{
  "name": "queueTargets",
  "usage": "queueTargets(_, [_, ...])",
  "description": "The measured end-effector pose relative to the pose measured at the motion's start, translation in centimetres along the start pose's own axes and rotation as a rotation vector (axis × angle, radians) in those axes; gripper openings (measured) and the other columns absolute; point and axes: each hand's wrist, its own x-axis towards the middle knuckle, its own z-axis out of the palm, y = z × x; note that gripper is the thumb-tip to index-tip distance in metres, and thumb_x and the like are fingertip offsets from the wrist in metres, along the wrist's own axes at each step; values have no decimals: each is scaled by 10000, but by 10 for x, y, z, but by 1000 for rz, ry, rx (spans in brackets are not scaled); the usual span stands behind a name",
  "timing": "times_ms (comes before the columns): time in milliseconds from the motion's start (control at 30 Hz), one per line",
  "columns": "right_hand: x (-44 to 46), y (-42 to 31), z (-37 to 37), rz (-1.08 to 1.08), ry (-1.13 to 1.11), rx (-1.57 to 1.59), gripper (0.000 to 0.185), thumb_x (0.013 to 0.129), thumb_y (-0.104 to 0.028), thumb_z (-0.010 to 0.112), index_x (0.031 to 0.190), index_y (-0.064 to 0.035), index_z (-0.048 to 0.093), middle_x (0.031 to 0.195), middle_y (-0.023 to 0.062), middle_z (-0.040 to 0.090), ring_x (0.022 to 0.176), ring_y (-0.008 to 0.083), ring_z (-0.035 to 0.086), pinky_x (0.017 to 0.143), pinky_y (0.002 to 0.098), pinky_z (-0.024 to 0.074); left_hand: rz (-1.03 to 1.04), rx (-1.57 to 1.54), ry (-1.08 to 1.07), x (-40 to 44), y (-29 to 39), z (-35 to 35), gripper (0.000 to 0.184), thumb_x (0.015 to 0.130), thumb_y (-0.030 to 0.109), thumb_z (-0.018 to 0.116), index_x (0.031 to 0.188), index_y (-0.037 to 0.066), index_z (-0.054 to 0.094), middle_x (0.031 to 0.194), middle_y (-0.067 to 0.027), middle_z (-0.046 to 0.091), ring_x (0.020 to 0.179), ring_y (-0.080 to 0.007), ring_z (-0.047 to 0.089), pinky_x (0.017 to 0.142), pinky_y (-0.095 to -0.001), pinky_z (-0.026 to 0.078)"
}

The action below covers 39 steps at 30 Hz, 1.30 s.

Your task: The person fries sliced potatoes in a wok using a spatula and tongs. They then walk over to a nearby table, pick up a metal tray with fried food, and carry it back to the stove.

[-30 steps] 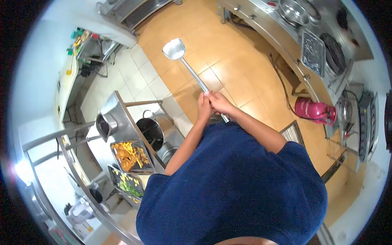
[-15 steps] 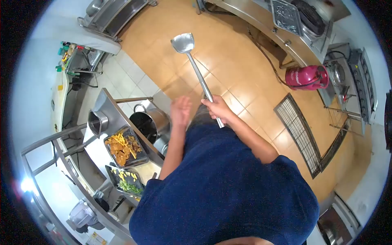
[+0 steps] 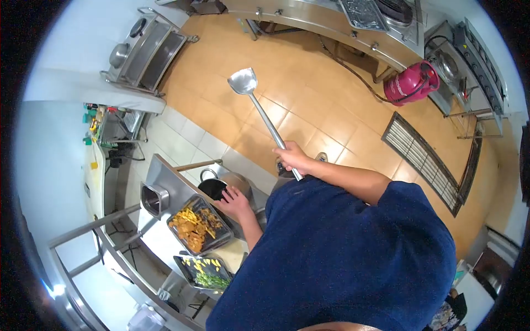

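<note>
A long metal spatula (image 3: 266, 118) points away from my body over the tiled floor, its wide blade at the far end. My right hand (image 3: 294, 156) is wrapped round the lower part of its handle. My left hand (image 3: 234, 203) is empty, fingers spread, beside the tray of fried food (image 3: 194, 227) and in front of a large metal pot (image 3: 213, 188). A second tray (image 3: 205, 271), with yellow pieces and chopped greens, lies nearer to my body on the steel table (image 3: 165, 179).
A square metal container (image 3: 154, 199) stands on the table's far part. At the right are a pink gas cylinder (image 3: 411, 84), a hose and a floor grate (image 3: 422, 160). A steel counter (image 3: 326, 25) spans the top; a trolley (image 3: 149, 52) stands upper left.
My left hand has come off the spatula handle and moved left to the table side, its fingers opening. My right hand keeps hold of the spatula. The view has turned.
</note>
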Motion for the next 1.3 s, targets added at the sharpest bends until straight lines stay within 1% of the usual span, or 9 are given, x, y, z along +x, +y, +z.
queueTargets(100, [13,2,10,-35,29,10,182,895,-150,560,808,-100,408,556,-18,373,387,75,349,309,260,264,-6,-63,4,4,14,-7,757,890,523,557,1446,146,208,1515,-41,292,1297,-331,416,979,-454,433])
queueTargets(400, [30,10,32,-67,32,-45,177,873,-156,574,806,-95,421,544,-12,386,378,84,359,311,268,270,-4,-133,0,28,39,-14,524,960,505,414,1227,65,512,1350,-15,527,1213,-272,515,853,-375,476])
queueTargets(500, [33,10,35,-61,29,-34,190,874,-165,578,800,-94,419,532,-13,382,370,85,357,306,270,268,1,-154,-13,33,39,-17,493,973,453,410,1223,40,511,1334,-16,541,1198,-254,529,846,-366,478])
queueTargets(700, [32,7,33,-60,17,-49,196,875,-170,578,794,-90,419,525,-15,379,364,86,353,302,270,270,7,-288,69,53,41,-21,443,983,353,393,1198,-13,521,1253,-122,583,1127,-273,575,815,-373,498])
queueTargets(800, [26,2,31,-54,35,-84,195,875,-169,576,794,-86,419,534,-14,379,371,84,352,302,271,271,-19,-432,10,54,45,-23,421,972,227,439,1264,-75,461,1305,-195,536,1159,-263,557,855,-351,507])
queueTargets(900, [26,0,29,-49,33,-103,193,874,-168,575,797,-83,420,543,-14,379,380,80,350,302,271,273,-2,-527,39,57,47,-24,393,949,101,461,1275,-118,434,1315,-202,526,1181,-284,544,917,-351,524])
queueTargets(1000, [24,1,26,-52,25,-101,191,873,-164,576,798,-83,421,547,-14,378,383,79,347,302,270,276,-151,-660,-53,63,53,-35,385,928,27,469,1279,-125,430,1316,-217,517,1207,-298,525,974,-367,511])
queueTargets(1167, [22,0,19,-54,4,-121,155,903,-138,542,810,-86,430,526,-13,404,368,59,339,302,241,242,-126,-614,-3,59,42,-33,394,925,11,462,1291,-130,419,1309,-232,516,1194,-308,535,977,-371,511])
queueTargets(1300, [18,0,4,-80,-26,-158,162,892,-149,554,804,-90,432,541,-17,401,375,69,350,306,253,267,-142,-641,36,51,30,-35,374,959,43,413,1298,-117,420,1293,-235,525,1185,-328,537,986,-393,500])
